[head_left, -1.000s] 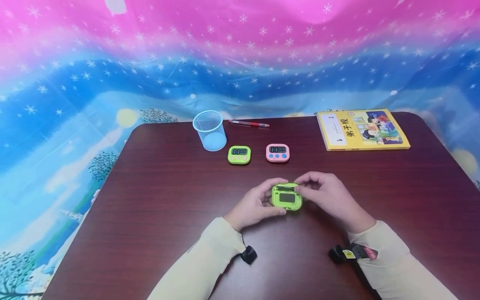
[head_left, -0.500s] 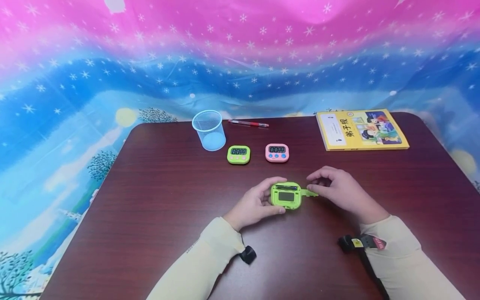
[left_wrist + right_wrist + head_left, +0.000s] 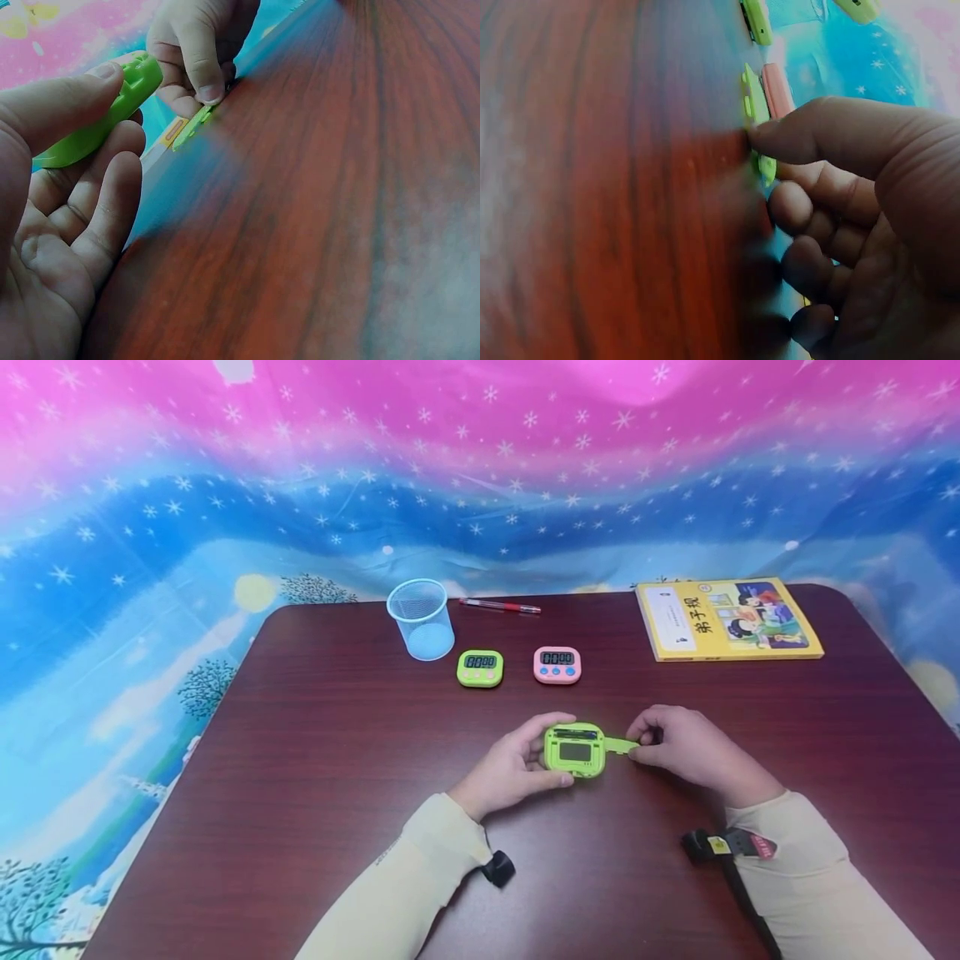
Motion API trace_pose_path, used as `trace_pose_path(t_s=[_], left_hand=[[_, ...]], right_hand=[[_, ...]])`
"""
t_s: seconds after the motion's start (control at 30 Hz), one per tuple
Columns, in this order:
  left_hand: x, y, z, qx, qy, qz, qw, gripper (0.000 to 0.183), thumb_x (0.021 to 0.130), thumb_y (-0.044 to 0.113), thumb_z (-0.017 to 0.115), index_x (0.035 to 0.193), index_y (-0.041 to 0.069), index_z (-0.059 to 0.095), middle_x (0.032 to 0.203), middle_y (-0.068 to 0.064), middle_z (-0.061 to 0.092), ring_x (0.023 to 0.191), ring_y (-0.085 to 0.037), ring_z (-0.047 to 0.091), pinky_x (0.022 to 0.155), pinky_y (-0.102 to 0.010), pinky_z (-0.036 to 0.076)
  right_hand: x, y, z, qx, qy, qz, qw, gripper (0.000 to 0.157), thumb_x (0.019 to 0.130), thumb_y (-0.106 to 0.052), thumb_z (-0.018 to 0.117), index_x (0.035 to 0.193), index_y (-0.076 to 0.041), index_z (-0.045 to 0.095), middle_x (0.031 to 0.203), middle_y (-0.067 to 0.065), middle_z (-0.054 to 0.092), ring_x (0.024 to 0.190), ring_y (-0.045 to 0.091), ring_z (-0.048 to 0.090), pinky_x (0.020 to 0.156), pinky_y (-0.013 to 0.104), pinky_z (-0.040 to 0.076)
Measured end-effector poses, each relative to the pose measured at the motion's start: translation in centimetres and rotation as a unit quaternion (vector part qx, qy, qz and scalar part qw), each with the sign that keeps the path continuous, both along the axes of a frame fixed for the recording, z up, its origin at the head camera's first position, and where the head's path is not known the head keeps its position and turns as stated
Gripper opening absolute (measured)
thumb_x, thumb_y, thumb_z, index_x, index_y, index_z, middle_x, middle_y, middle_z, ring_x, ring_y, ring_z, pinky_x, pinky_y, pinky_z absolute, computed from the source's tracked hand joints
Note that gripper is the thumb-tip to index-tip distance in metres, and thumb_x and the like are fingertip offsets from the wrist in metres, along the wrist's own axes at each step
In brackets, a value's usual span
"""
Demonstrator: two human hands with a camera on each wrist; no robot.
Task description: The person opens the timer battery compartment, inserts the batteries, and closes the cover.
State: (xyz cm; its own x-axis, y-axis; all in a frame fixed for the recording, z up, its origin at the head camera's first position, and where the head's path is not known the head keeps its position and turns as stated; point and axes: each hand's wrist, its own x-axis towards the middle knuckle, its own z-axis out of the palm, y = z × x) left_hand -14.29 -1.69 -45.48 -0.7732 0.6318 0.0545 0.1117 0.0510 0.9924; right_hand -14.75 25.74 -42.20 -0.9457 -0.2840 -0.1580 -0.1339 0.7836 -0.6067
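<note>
My left hand (image 3: 513,768) holds a green digital timer (image 3: 575,762) above the table, its back turned up. The timer's battery slot is uncovered, and a dark battery (image 3: 576,734) shows along its upper side. Just right of the timer, my right hand (image 3: 686,747) pinches a thin green battery cover (image 3: 619,746) between thumb and fingers. The cover's left end overlaps the timer's right edge in the head view. In the right wrist view the battery cover (image 3: 750,88) stands out past the thumb tip, while the other fingers curl loosely beneath.
Behind the hands lie another green timer (image 3: 480,669) and a pink timer (image 3: 557,666), screens up. Farther back are a blue mesh pen cup (image 3: 427,631), a red pen (image 3: 500,606) and a yellow book (image 3: 731,620) at the right. A patterned cloth (image 3: 480,468) hangs behind the table.
My right hand has moved right from the timer's upper right corner, with the battery cover in its fingers, and the cover shows fully. My left hand and the timer stay in place.
</note>
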Motion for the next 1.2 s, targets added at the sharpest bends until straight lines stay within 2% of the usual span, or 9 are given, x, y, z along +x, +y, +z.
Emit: trace_pose_path(t_s=[0.2,0.37,0.53,0.67,0.8,0.9,1.07,1.2], left_hand=[[-0.1,0.0,-0.2,0.001,-0.004,-0.002,1.0000,0.074,0.084,-0.003,0.078,0.148,0.014,0.045,0.118,-0.009,0.071,0.092,-0.011,0.069,0.083,-0.031,0.060],[0.0,0.0,-0.1,-0.001,-0.004,-0.001,1.0000,0.073,0.084,-0.003,0.078,0.147,0.018,0.046,0.118,-0.008,0.071,0.092,-0.011,0.069,0.083,-0.032,0.060],[-0.1,0.1,-0.1,-0.002,-0.006,-0.002,1.0000,0.073,0.084,-0.003,0.078,0.146,0.019,0.047,0.117,-0.009,0.071,0.092,-0.012,0.070,0.083,-0.032,0.060],[-0.1,0.0,-0.1,-0.002,-0.008,-0.005,1.0000,0.074,0.084,-0.003,0.078,0.147,0.019,0.046,0.118,-0.008,0.071,0.093,-0.012,0.070,0.083,-0.033,0.060],[-0.2,-0.1,-0.2,-0.007,-0.005,-0.009,0.9999,0.076,0.084,-0.002,0.079,0.148,0.019,0.045,0.118,-0.007,0.071,0.093,-0.012,0.069,0.083,-0.032,0.060],[-0.2,-0.1,-0.2,-0.010,-0.005,-0.013,0.9999,0.076,0.084,-0.001,0.079,0.150,0.017,0.043,0.118,-0.007,0.071,0.093,-0.012,0.069,0.084,-0.032,0.060],[-0.2,-0.1,-0.2,-0.013,-0.008,-0.024,0.9996,0.076,0.085,0.000,0.079,0.150,0.017,0.043,0.120,-0.006,0.071,0.095,-0.012,0.069,0.085,-0.031,0.059],[-0.2,0.0,0.0,-0.008,-0.010,-0.033,0.9994,0.074,0.084,-0.001,0.079,0.147,0.019,0.045,0.121,-0.007,0.070,0.096,-0.011,0.069,0.085,-0.031,0.059]], right_hand=[[-0.1,0.7,0.2,-0.014,-0.034,0.007,0.999,0.007,0.086,-0.019,0.078,0.089,-0.015,0.073,0.079,-0.003,0.064,0.074,0.017,0.055,0.067,0.031,0.046],[0.0,1.1,0.3,-0.034,-0.027,0.014,0.999,0.005,0.088,-0.018,0.078,0.090,-0.016,0.074,0.079,-0.004,0.066,0.074,0.017,0.056,0.066,0.029,0.047],[0.0,1.3,0.7,-0.072,-0.023,-0.014,0.997,0.006,0.090,-0.017,0.076,0.095,-0.015,0.075,0.081,-0.001,0.069,0.075,0.019,0.059,0.066,0.027,0.049],[0.1,1.1,1.4,-0.106,-0.016,-0.040,0.993,0.015,0.092,-0.020,0.075,0.105,-0.013,0.075,0.087,0.003,0.072,0.078,0.022,0.062,0.066,0.026,0.052],[0.5,0.8,1.9,-0.130,0.005,-0.064,0.989,0.024,0.092,-0.026,0.075,0.114,-0.015,0.074,0.100,0.004,0.073,0.085,0.020,0.061,0.068,0.026,0.053],[0.8,0.3,2.2,-0.145,0.027,-0.074,0.986,0.025,0.092,-0.029,0.075,0.115,-0.017,0.075,0.105,0.002,0.073,0.089,0.017,0.059,0.069,0.024,0.052],[1.3,-0.8,2.6,-0.170,0.039,-0.066,0.982,0.023,0.093,-0.027,0.075,0.114,-0.018,0.076,0.104,0.000,0.074,0.092,0.014,0.060,0.073,0.021,0.051],[1.6,-1.6,2.5,-0.188,0.035,-0.041,0.981,0.019,0.093,-0.025,0.075,0.110,-0.020,0.077,0.101,-0.003,0.074,0.092,0.014,0.061,0.074,0.022,0.052]])
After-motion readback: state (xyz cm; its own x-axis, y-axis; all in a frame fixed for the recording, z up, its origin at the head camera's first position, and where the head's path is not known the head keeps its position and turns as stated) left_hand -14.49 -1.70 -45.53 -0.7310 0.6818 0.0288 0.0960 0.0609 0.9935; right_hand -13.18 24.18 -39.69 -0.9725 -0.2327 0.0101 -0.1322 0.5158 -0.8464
